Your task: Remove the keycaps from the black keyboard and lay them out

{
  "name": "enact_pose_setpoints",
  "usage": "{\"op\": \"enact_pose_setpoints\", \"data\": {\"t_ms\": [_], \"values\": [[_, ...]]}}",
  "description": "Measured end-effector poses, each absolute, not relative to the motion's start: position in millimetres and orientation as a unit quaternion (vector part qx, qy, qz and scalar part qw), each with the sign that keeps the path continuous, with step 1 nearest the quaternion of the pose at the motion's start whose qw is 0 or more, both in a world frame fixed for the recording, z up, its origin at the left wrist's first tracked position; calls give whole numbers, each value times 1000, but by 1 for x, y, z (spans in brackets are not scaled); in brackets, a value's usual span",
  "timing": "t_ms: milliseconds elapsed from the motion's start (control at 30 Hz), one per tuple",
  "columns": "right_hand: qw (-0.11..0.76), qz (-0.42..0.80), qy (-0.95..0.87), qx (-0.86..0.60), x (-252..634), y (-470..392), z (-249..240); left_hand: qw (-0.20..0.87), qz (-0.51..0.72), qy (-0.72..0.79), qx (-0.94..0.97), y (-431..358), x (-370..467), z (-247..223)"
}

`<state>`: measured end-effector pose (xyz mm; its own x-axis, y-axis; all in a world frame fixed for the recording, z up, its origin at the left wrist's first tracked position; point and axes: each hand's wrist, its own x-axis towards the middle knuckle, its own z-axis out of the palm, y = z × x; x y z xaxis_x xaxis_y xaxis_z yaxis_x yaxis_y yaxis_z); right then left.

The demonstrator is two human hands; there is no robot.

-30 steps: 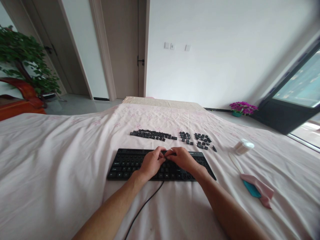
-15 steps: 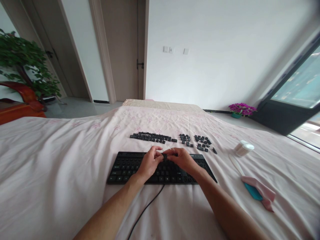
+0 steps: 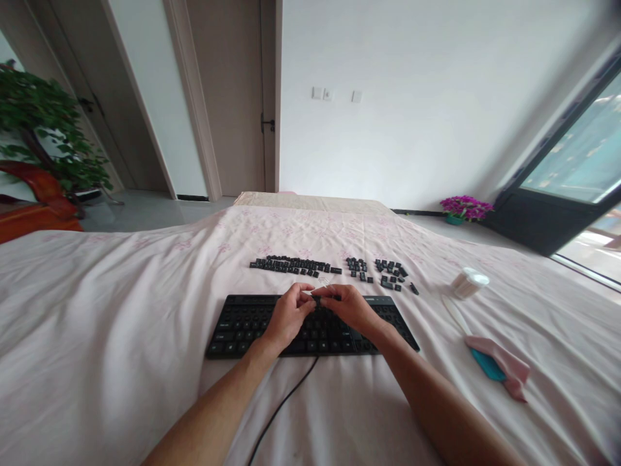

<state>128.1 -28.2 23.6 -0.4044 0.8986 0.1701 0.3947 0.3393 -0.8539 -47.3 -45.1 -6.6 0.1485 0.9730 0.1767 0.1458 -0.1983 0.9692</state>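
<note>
A black keyboard (image 3: pixel 242 327) lies across the pink bedspread in front of me. Over its upper middle, my left hand (image 3: pixel 292 314) has thumb and fingers pinched together; whatever is between them is too small to make out. My right hand (image 3: pixel 347 307) meets it from the other side, fingertips almost touching. Out of the right fingers stick the thin prongs of a wire keycap puller (image 3: pixel 324 281). Behind the hands, loose black keycaps (image 3: pixel 291 265) lie in rows, with a smaller group (image 3: pixel 358 266) and another (image 3: pixel 389 272) to their right.
To the right lie a white cylindrical container (image 3: pixel 469 283) and a blue-handled brush (image 3: pixel 488 365) partly under a pink cloth (image 3: pixel 504 362). The keyboard's black cable (image 3: pixel 284 404) runs toward me. A wooden chair (image 3: pixel 39 200) stands at the left.
The hands remain together over the keyboard, with only slight finger movement. The wire prongs have tilted a little leftward. The whole view has shifted slightly.
</note>
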Motion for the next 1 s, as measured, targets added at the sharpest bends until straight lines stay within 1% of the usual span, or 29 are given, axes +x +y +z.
{"op": "enact_pose_setpoints", "data": {"t_ms": [333,567,633,767,833,1000], "values": [[315,384,-721,-483,128,-28,22,452,505,451,580,-44,-46,-11],[323,392,-705,-495,123,-31,22,470,533,434,554,-44,-47,-9],[315,354,-721,-505,121,-32,23,473,536,435,547,-44,-47,-7],[295,203,-777,-517,117,-38,27,472,535,439,545,-44,-48,-8],[284,152,-797,-510,116,-41,31,468,532,444,548,-44,-48,-10],[252,128,-833,-475,115,-51,42,484,533,436,541,-44,-47,-11]]}}
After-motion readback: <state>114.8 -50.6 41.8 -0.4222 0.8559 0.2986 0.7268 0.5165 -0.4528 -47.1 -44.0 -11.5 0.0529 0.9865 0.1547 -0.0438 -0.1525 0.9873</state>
